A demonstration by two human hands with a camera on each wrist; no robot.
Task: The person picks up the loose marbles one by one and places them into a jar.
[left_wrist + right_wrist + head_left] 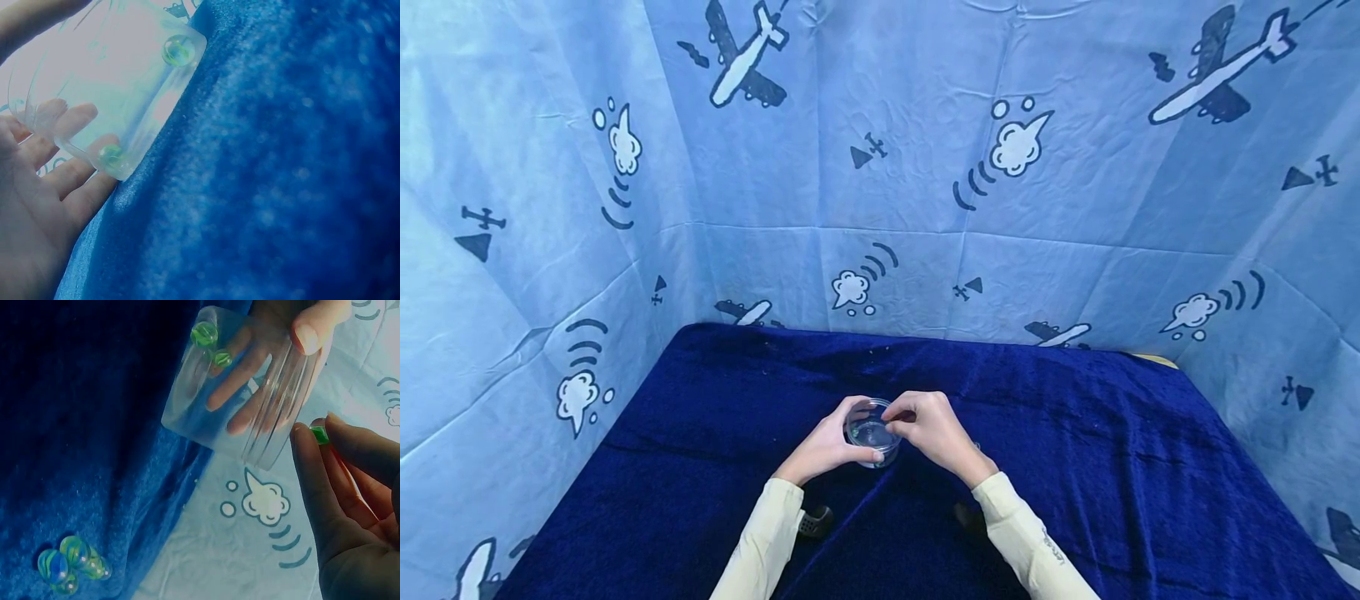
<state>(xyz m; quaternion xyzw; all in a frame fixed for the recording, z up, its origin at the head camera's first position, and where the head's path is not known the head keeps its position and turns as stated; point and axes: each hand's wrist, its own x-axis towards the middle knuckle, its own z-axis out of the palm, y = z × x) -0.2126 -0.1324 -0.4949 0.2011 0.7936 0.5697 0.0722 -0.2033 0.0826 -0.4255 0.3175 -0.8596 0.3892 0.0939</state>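
A clear round plastic jar (872, 433) stands near the middle of the dark blue cloth in the head view, its mouth tipped toward the right. My left hand (822, 446) grips it from the left, thumb on the near side and fingers around the far side. Two glass marbles with green swirls, one (204, 334) larger-looking than the other (223, 359), lie at the jar's bottom in the right wrist view. Just outside the rim, my right hand (934, 429) pinches a green marble (319, 434) between thumb and forefinger.
Several loose glass marbles (74, 553) sit clustered on the cloth in the right wrist view. Blue printed curtains (917, 167) with aeroplanes enclose the cloth-covered table (700, 375). A yellow edge (1156, 361) shows at the far right corner.
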